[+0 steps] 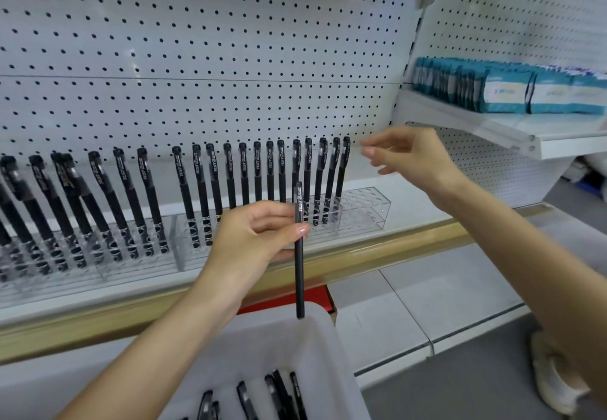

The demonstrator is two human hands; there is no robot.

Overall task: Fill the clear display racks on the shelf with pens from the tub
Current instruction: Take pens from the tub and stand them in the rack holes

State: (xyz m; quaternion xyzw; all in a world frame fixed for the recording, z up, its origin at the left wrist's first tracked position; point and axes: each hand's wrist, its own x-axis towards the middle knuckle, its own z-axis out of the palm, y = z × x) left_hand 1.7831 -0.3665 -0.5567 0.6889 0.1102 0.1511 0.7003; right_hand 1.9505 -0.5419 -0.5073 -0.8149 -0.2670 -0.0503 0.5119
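My left hand [256, 235] pinches a black pen [299, 275] upright, in front of the shelf and above the tub's far rim. My right hand [407, 157] hovers with relaxed fingers, holding nothing, just right of the rightmost standing pens. Clear display racks [361, 212] line the shelf; a long row of black pens [230, 176] stands in them, and the holes at the right end of the rightmost rack are empty. The white tub [315, 347] sits below me with several black pens [279, 393] lying in it.
A white pegboard [197, 42] backs the shelf, which has a gold front edge [394, 239]. On a higher shelf to the right stand teal packets [505, 86]. A red item [315, 298] shows behind the tub. Grey floor lies at the lower right.
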